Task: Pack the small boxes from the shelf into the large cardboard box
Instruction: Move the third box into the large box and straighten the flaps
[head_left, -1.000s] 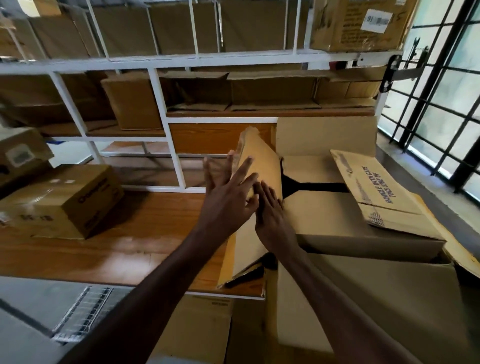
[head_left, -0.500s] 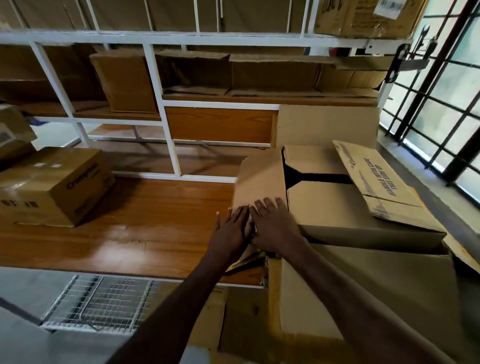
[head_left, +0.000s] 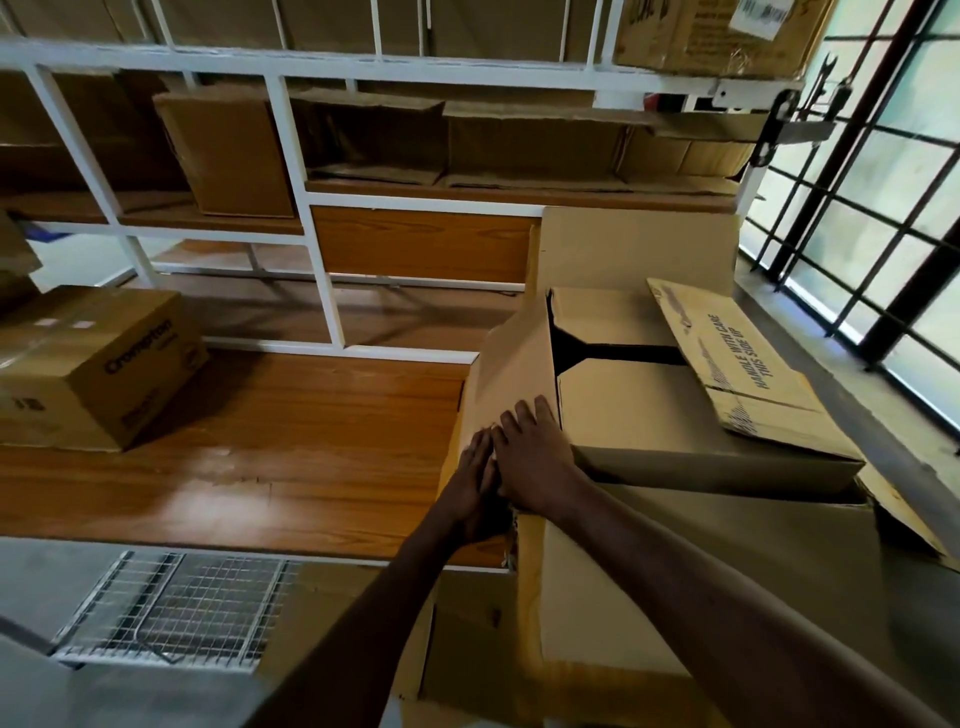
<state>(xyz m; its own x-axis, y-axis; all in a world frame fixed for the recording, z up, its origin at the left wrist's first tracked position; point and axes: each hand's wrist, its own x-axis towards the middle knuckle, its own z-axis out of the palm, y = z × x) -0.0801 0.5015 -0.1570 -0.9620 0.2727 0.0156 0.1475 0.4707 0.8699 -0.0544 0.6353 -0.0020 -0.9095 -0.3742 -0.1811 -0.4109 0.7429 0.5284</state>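
White-framed shelf (head_left: 322, 291) with wood boards fills the back; plain cartons stand in its upper bays. Large cardboard box (head_left: 691, 561) sits at right, against the lower shelf board's edge, top open, flaps out. Right flap (head_left: 737, 358) printed "HANDLE WITH CARE THIS SIDE UP", lying tilted over the opening. Small boxes inside (head_left: 623, 410), plain tops showing, dark gap between two of them. Left flap (head_left: 514, 374) tilted outward. One printed carton (head_left: 98, 369) on the lower board, far left, well apart from the big box. Both hands flat, fingers extended, gripping nothing: left hand (head_left: 475, 486) and right hand (head_left: 535, 462) side by side, touching, pressed on the left flap's lower part.
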